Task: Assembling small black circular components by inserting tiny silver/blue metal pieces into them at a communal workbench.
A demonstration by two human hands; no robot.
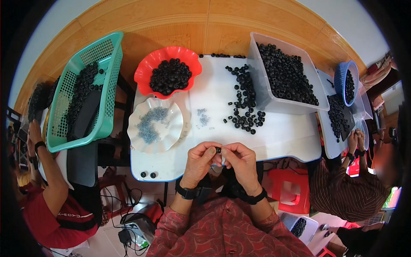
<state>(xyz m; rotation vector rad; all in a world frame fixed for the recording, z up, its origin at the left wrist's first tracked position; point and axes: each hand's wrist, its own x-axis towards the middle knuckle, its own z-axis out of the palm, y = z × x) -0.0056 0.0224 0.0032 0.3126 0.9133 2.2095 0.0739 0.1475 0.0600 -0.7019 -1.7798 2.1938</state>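
Left of the white table [280,139], a person in a red shirt [62,222] stretches a forearm beside a green basket [113,73] holding black parts and a dark flat piece. On the table's far left part stands a red scalloped bowl [195,65] heaped with small black parts; nearer its front edge is a white scalloped dish [165,143] with tiny clear-bluish pieces, and two black parts [153,174] lie at its near left corner. More tiny pieces [203,118] lie around the table's middle.

Just off the table's front edge, the left hand [197,160] is curled, thumb and forefinger pinching a small black part [218,150]. The right hand [243,165] is curled too, fingertips closed on the part's other side; whether they hold anything else cannot be told.

Loose black parts [246,90] spread over the table's right half, beside a translucent bin [274,103] full of them at its far right. Beyond the table's right end sits a blue basket [340,81].
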